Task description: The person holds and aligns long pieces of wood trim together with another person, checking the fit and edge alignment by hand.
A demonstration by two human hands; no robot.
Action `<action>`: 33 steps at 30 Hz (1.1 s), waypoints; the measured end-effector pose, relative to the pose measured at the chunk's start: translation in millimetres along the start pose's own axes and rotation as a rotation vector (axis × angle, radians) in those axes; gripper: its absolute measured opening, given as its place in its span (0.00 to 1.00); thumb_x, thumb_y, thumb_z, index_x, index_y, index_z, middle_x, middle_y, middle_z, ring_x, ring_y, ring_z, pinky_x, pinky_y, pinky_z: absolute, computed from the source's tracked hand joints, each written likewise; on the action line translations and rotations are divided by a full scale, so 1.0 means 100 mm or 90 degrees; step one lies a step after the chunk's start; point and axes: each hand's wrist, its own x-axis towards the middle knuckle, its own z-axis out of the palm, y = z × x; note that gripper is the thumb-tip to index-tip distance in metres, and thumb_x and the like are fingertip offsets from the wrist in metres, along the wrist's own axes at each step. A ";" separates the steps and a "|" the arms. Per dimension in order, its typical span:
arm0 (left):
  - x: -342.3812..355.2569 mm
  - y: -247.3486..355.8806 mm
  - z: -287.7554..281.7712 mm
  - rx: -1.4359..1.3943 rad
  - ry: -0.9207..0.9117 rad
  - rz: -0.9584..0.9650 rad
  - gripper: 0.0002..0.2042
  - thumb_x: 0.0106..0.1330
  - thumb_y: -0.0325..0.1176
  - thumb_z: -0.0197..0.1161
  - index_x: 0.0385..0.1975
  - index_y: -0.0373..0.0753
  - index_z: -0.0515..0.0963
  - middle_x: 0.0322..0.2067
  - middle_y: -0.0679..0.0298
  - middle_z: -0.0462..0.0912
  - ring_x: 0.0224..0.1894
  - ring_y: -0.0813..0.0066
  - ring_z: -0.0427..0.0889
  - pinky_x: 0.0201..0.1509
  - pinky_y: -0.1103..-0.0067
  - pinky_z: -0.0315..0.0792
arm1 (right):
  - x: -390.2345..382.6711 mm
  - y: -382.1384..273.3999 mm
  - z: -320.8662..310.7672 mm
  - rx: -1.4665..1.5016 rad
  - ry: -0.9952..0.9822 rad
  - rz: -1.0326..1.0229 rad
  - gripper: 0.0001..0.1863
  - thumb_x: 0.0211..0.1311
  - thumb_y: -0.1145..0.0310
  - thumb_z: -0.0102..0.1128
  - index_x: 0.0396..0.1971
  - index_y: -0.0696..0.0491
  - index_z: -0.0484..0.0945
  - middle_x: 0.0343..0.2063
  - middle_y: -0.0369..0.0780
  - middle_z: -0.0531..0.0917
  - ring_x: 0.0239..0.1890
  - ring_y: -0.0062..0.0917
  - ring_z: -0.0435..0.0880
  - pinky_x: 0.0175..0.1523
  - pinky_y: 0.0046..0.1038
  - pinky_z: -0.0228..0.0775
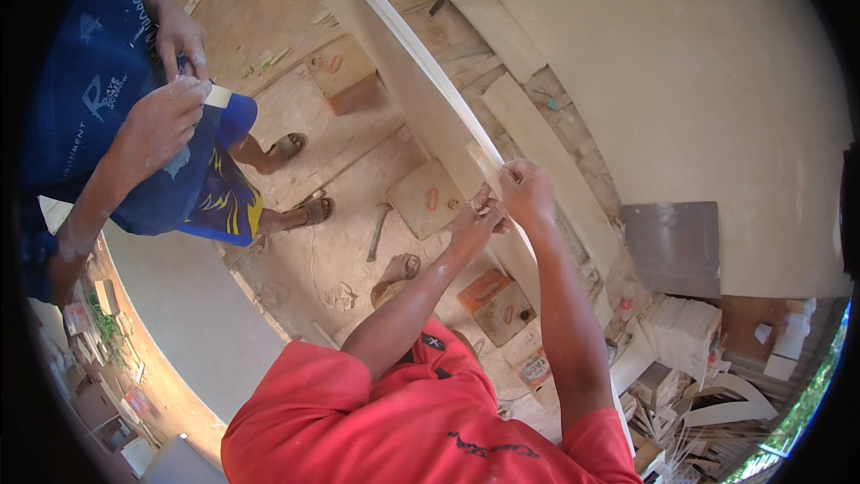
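Observation:
A long pale board (394,63) stands on edge, running from the top of the view down past my hands. Its narrow upper edge is bright, with a small tan patch (484,158) just beyond my fingers. On that edge my right hand (527,193) is closed, fingers bent down over it. Close beside it, my left hand (479,222) is closed at the board's left face, its fingertips pinched near the edge. Whether a thin strip lies between those fingertips I cannot make out.
At left a co-worker in blue holds a cream-coloured strip or roll (218,96). A hammer (378,231) and several boxy blocks (432,197) lie on the dusty floor. Large pale panels (717,108) lean at right, near a dark square sheet (672,246) and wood offcuts (683,336).

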 end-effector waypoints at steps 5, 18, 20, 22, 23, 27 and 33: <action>0.10 -0.04 -0.04 -0.032 0.007 -0.013 0.22 0.68 0.29 0.54 0.58 0.25 0.61 0.32 0.64 0.76 0.30 0.80 0.79 0.34 0.83 0.78 | 0.06 -0.06 0.01 -0.035 -0.046 0.011 0.10 0.54 0.66 0.55 0.32 0.53 0.82 0.34 0.45 0.82 0.37 0.39 0.82 0.43 0.37 0.73; -0.01 0.26 0.01 -0.150 0.008 -0.032 0.15 0.69 0.39 0.45 0.38 0.35 0.75 0.29 0.68 0.77 0.28 0.84 0.74 0.28 0.86 0.67 | -0.47 0.02 0.17 -0.169 0.114 -0.325 0.19 0.47 0.74 0.63 0.43 0.57 0.77 0.39 0.47 0.77 0.44 0.42 0.76 0.49 0.38 0.69; 0.02 0.27 0.01 -0.120 0.020 -0.024 0.15 0.69 0.41 0.45 0.34 0.36 0.75 0.30 0.67 0.77 0.27 0.83 0.74 0.27 0.85 0.67 | -0.53 0.03 0.17 -0.164 0.121 -0.348 0.21 0.46 0.76 0.62 0.44 0.59 0.76 0.42 0.48 0.76 0.45 0.42 0.75 0.50 0.38 0.69; 0.06 0.21 -0.04 -0.085 0.011 -0.012 0.15 0.68 0.41 0.46 0.30 0.37 0.75 0.30 0.65 0.78 0.27 0.82 0.75 0.26 0.83 0.68 | -0.63 0.12 0.20 -0.138 0.145 -0.363 0.21 0.47 0.77 0.62 0.45 0.60 0.75 0.44 0.49 0.76 0.47 0.43 0.74 0.52 0.38 0.68; 0.12 0.22 -0.10 0.003 0.011 -0.017 0.14 0.68 0.41 0.49 0.31 0.36 0.74 0.31 0.63 0.78 0.27 0.81 0.76 0.26 0.83 0.69 | -0.70 0.13 0.22 -0.078 0.152 -0.342 0.21 0.47 0.77 0.61 0.45 0.60 0.75 0.44 0.49 0.76 0.47 0.43 0.74 0.53 0.38 0.67; 0.05 0.41 0.10 0.088 0.024 -0.076 0.12 0.65 0.37 0.57 0.37 0.33 0.71 0.32 0.59 0.79 0.27 0.74 0.80 0.27 0.81 0.75 | -1.30 0.41 0.35 0.135 0.179 -0.221 0.15 0.55 0.75 0.59 0.44 0.61 0.74 0.40 0.46 0.78 0.43 0.37 0.78 0.48 0.33 0.72; 0.01 0.55 0.27 0.173 0.088 -0.098 0.17 0.60 0.34 0.65 0.41 0.29 0.69 0.33 0.56 0.79 0.29 0.70 0.82 0.27 0.79 0.78 | -1.88 0.69 0.48 0.973 0.123 0.468 0.14 0.65 0.62 0.56 0.43 0.56 0.70 0.37 0.42 0.78 0.35 0.26 0.80 0.39 0.23 0.75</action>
